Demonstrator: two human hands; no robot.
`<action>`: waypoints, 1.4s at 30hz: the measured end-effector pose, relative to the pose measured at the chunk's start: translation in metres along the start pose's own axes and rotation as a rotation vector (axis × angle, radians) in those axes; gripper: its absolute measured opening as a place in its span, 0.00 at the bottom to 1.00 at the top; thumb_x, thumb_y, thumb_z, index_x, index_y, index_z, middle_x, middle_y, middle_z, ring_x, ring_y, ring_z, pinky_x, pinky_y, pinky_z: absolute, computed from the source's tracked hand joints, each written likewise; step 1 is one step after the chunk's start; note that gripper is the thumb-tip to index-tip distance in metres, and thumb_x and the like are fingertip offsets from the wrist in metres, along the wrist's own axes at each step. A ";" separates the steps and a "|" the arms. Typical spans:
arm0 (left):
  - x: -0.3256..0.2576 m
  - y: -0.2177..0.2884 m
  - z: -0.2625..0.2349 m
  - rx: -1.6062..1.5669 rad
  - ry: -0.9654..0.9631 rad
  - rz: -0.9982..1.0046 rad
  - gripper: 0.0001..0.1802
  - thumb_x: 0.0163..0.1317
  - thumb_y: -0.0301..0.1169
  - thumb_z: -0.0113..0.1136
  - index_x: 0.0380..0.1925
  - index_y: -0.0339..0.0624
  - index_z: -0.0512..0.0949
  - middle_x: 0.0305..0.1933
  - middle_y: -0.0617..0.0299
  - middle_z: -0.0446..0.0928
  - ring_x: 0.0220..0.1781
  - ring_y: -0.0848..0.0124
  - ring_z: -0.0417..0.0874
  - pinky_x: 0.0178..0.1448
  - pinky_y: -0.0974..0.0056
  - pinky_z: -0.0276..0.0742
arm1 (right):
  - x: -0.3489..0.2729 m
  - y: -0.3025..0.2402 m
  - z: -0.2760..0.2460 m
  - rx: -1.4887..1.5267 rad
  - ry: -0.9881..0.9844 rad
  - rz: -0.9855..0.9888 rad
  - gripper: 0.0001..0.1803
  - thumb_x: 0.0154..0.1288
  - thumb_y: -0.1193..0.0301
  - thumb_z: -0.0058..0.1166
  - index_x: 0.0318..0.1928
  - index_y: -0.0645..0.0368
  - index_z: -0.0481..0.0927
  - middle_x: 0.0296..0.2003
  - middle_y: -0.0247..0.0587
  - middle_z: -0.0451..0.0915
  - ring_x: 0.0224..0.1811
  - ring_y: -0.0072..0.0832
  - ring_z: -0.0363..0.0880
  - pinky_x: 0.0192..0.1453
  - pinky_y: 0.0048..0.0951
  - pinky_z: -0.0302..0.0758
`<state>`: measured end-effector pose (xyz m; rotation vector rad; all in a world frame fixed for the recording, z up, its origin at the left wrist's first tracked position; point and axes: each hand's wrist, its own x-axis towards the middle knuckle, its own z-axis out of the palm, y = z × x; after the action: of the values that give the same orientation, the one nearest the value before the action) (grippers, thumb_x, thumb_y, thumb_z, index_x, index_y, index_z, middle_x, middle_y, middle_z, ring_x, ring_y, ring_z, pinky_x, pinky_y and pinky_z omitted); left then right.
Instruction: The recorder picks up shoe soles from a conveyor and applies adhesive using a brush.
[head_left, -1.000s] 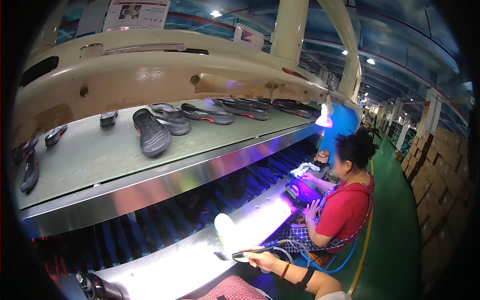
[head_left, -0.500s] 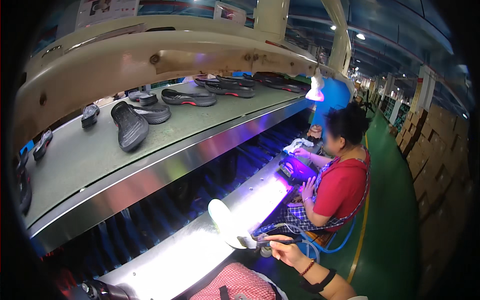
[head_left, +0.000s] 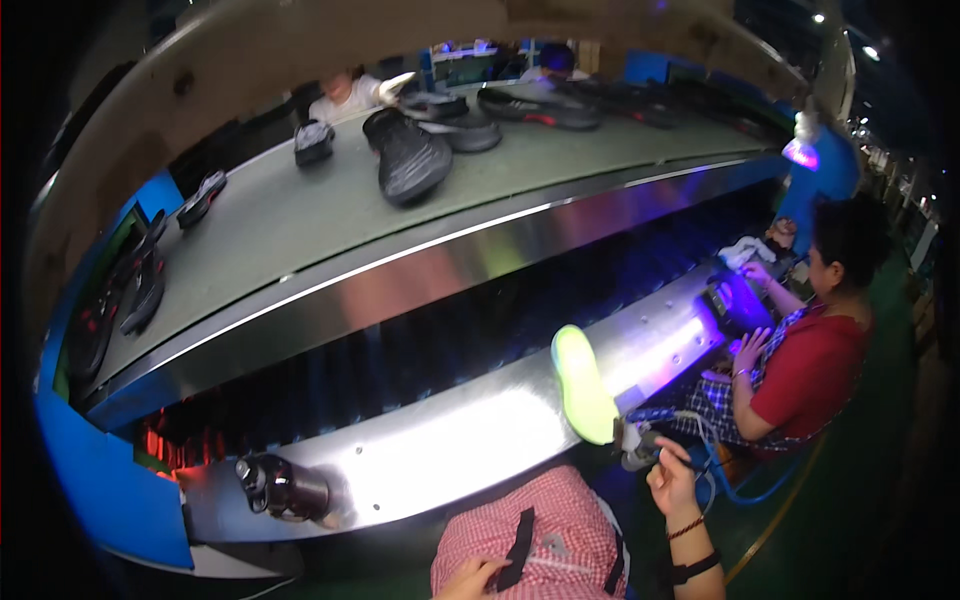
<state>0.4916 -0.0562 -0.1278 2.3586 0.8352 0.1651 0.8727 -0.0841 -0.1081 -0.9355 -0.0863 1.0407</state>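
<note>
At the bottom edge the left hand [head_left: 470, 577] rested on a red-and-white checked cloth [head_left: 540, 530] over the lap, beside a black strap; only part of the hand showed, with its fingers loosely curled and holding nothing that could be made out. To the right, the right hand [head_left: 675, 480], a beaded band and a dark wristband on its arm, was closed around a thin dark handle, gripping a small tool [head_left: 640, 452] whose head was just beside the heel of a pale green glowing shoe sole [head_left: 585, 385]. The sole stood tilted on end against the front edge of the shiny metal shelf [head_left: 440, 455], which ran leftward to a dark bottle [head_left: 285, 488] lying on its side. Farther right sat a co-worker in a red shirt [head_left: 810, 375], hands at a dark shoe part [head_left: 735, 300] under violet light. Above the shelf, past a dark slatted gap, ran the grey conveyor belt [head_left: 300, 220] with a large black sole [head_left: 408, 158] and several other dark soles and shoes along it. A violet lamp [head_left: 800, 152] hung at the far right.
</note>
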 end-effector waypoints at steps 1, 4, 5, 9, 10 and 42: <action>-0.003 0.000 -0.001 0.018 0.003 0.015 0.24 0.59 0.46 0.63 0.52 0.46 0.76 0.42 0.56 0.76 0.45 0.60 0.76 0.49 0.58 0.73 | 0.003 0.000 0.004 0.007 -0.001 -0.001 0.12 0.67 0.76 0.49 0.50 0.63 0.77 0.26 0.32 0.75 0.15 0.18 0.68 0.20 0.21 0.63; -0.010 0.004 -0.004 -0.032 -0.011 -0.071 0.25 0.55 0.46 0.66 0.51 0.47 0.77 0.43 0.54 0.75 0.47 0.57 0.75 0.49 0.57 0.73 | 0.003 -0.003 0.008 -0.071 -0.047 -0.031 0.15 0.70 0.71 0.48 0.55 0.59 0.73 0.29 0.27 0.76 0.13 0.18 0.65 0.19 0.21 0.62; -0.011 0.005 -0.005 -0.079 0.001 -0.106 0.27 0.51 0.46 0.69 0.50 0.48 0.78 0.44 0.52 0.75 0.48 0.55 0.74 0.50 0.56 0.72 | 0.001 -0.004 0.007 -0.049 0.009 -0.015 0.16 0.70 0.71 0.48 0.56 0.60 0.72 0.28 0.26 0.74 0.13 0.17 0.64 0.20 0.21 0.61; -0.014 0.011 -0.006 -0.316 -0.045 -0.320 0.20 0.51 0.42 0.70 0.40 0.42 0.81 0.39 0.54 0.74 0.43 0.57 0.75 0.47 0.58 0.72 | -0.016 -0.008 0.000 -0.026 -0.063 -0.051 0.16 0.70 0.74 0.47 0.56 0.65 0.72 0.21 0.29 0.71 0.14 0.17 0.64 0.22 0.21 0.59; -0.014 0.013 -0.006 -0.324 -0.048 -0.359 0.19 0.52 0.41 0.70 0.40 0.42 0.81 0.38 0.54 0.74 0.43 0.57 0.75 0.47 0.58 0.72 | -0.021 -0.009 -0.001 -0.019 -0.059 -0.056 0.16 0.70 0.73 0.47 0.56 0.65 0.72 0.20 0.29 0.71 0.14 0.17 0.64 0.22 0.21 0.59; 0.074 0.033 0.003 0.131 -0.236 0.299 0.10 0.53 0.28 0.65 0.31 0.40 0.73 0.27 0.54 0.74 0.30 0.53 0.77 0.34 0.53 0.70 | -0.078 -0.038 -0.024 -0.032 0.041 -0.165 0.14 0.65 0.72 0.56 0.49 0.62 0.80 0.21 0.29 0.74 0.16 0.13 0.69 0.20 0.15 0.66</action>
<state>0.5685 -0.0333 -0.1172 2.5543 0.3897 -0.0476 0.8683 -0.1654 -0.0689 -0.9620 -0.1443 0.8701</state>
